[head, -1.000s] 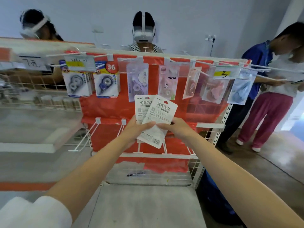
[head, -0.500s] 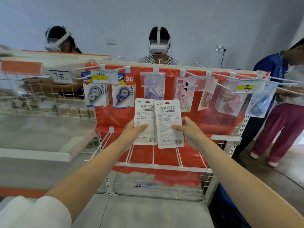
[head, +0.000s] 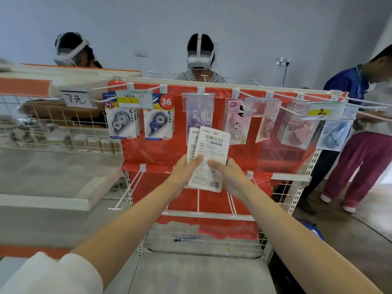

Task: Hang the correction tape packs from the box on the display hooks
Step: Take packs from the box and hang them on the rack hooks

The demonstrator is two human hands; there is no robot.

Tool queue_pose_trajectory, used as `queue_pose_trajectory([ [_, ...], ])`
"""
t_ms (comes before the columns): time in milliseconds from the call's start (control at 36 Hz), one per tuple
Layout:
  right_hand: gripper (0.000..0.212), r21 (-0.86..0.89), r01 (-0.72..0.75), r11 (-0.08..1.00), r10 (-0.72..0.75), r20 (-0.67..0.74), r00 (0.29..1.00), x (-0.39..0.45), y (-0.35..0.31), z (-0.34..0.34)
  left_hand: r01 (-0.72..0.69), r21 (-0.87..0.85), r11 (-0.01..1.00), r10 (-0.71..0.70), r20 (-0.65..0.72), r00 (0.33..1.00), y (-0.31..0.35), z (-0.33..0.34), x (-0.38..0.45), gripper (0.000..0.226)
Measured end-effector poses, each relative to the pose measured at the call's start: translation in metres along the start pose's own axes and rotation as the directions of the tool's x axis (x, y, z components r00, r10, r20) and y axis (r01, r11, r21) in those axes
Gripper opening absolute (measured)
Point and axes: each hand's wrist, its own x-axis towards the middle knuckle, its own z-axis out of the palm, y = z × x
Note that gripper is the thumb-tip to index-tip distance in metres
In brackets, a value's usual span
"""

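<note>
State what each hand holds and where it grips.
Both hands, left and right, pinch two overlapping packs at their lower halves.

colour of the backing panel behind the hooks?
Red-orange backing panel, clearest in the head view.

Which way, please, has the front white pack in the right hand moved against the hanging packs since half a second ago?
Yes: the front white pack in the right hand has slid left over the rear pack; both now sit under the purple pack.
</note>
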Motion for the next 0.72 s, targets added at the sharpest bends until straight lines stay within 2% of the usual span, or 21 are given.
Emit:
queue_pose_trajectory([
  [56,0.035,-0.081,0.049,0.996,-0.043,0.076,0.996,-0.003,0.001,0.002,0.012,0.013,1.000,-0.012,-0.016,1.000,0.000,-0.001,0.001,0.032],
  [111,0.030,-0.131,0.049,0.990,-0.040,0.069,0.997,-0.004,0.002,0.001,0.029,0.014,0.999,-0.028,-0.058,0.998,0.000,-0.003,0.002,0.033],
  [222,0.036,-0.188,0.028,0.982,-0.036,-0.039,0.999,-0.002,0.002,0.001,0.052,0.130,0.990,-0.033,-0.148,0.988,-0.005,-0.002,0.005,0.036],
  [306,0.039,-0.385,0.050,0.921,-0.100,-0.112,0.989,-0.001,0.002,0.005,0.040,0.247,0.968,0.016,-0.221,0.975,-0.006,0.003,0.003,0.043],
  [361,0.042,-0.488,0.050,0.871,-0.116,-0.105,0.988,-0.001,0.002,0.007,0.060,0.261,0.964,-0.019,-0.157,0.987,-0.004,0.007,0.001,0.041],
  [444,0.044,-0.573,0.035,0.819,-0.028,0.022,0.999,-0.005,-0.003,0.010,0.091,0.249,0.964,-0.095,0.004,0.995,-0.002,0.011,-0.006,0.042],
  [556,0.051,-0.526,0.025,0.850,0.084,0.183,0.980,-0.011,-0.010,0.009,0.093,0.073,0.993,-0.102,0.135,0.986,0.003,0.003,-0.014,0.044],
  [611,0.063,-0.512,0.048,0.857,0.069,0.206,0.976,-0.011,-0.011,0.008,0.073,-0.038,0.997,-0.066,0.170,0.983,0.005,-0.002,-0.016,0.047],
  [667,0.067,-0.517,0.097,0.850,0.026,0.224,0.974,-0.011,-0.010,0.009,0.052,-0.055,0.997,-0.041,0.180,0.983,0.005,-0.006,-0.016,0.048],
  [722,0.061,-0.522,0.142,0.841,-0.026,0.224,0.974,-0.013,-0.012,0.011,0.029,-0.095,0.995,-0.012,0.174,0.985,0.005,-0.009,-0.014,0.031],
])
